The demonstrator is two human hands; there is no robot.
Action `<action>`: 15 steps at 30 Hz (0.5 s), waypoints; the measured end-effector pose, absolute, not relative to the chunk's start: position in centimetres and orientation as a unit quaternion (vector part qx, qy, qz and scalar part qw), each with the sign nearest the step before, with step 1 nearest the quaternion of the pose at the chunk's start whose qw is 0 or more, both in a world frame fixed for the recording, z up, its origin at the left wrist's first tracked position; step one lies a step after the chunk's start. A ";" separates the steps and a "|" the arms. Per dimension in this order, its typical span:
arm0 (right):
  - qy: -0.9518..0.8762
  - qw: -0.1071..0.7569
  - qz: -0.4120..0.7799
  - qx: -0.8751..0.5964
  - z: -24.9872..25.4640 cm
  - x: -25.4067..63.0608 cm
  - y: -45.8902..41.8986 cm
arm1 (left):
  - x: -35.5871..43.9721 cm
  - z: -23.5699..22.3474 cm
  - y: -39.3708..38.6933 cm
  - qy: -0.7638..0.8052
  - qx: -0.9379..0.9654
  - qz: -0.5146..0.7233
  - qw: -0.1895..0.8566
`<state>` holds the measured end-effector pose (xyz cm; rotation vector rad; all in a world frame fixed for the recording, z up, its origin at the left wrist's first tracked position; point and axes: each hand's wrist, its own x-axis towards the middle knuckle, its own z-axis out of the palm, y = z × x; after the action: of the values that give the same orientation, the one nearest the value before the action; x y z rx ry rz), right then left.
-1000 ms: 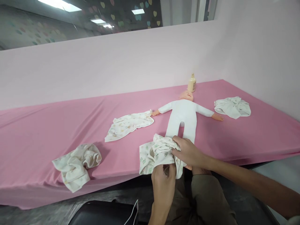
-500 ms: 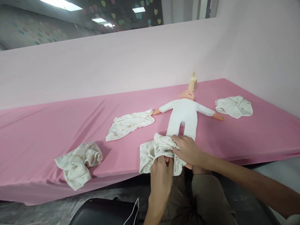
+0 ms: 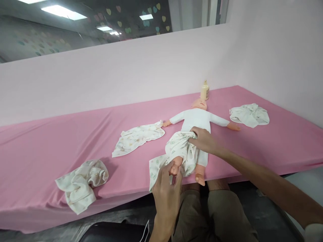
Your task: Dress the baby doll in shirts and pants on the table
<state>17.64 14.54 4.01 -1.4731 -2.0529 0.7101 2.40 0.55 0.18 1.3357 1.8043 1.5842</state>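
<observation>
A baby doll [image 3: 196, 118] with a white cloth body lies on its back, feet toward me. Patterned white baby pants [image 3: 178, 144] cover one of its legs, the one on my left, and that foot [image 3: 174, 166] pokes out of the leg opening. My left hand [image 3: 167, 190] has its thumb and fingers closed around this foot. Higher up, my right hand [image 3: 204, 140] pinches the bunched upper edge of the pants near the doll's hip. The other foot [image 3: 200, 174] is bare, close to the table edge. An empty pant leg [image 3: 156, 168] lies flat at the left.
A pink cloth covers the table [image 3: 131, 112]. A patterned garment [image 3: 138, 137] lies left of the doll, a crumpled one [image 3: 83, 183] nearer the front edge, and a white one [image 3: 249, 115] at right. A pump bottle [image 3: 205, 90] stands behind the doll's head.
My right hand has moved up the doll's leg, drawing the pants toward the hip. The foot on my left now shows out of the pant leg, and the other foot is uncovered.
</observation>
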 end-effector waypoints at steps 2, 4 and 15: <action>-0.754 0.265 0.257 -0.544 4.1 17.7 15.4 | 2.3 -0.1 0.6 0.639 0.479 0.571 0.190; -0.756 0.263 0.259 -0.540 4.0 17.6 15.8 | 2.0 -0.4 0.7 0.640 0.487 0.567 0.177; -0.840 0.167 0.278 -0.435 3.6 20.2 13.4 | 0.4 -0.1 1.5 0.672 0.507 0.528 0.109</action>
<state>20.22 13.39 3.62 -1.2393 -2.3906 0.7919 0.44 1.54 -0.12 1.4914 1.9755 1.5531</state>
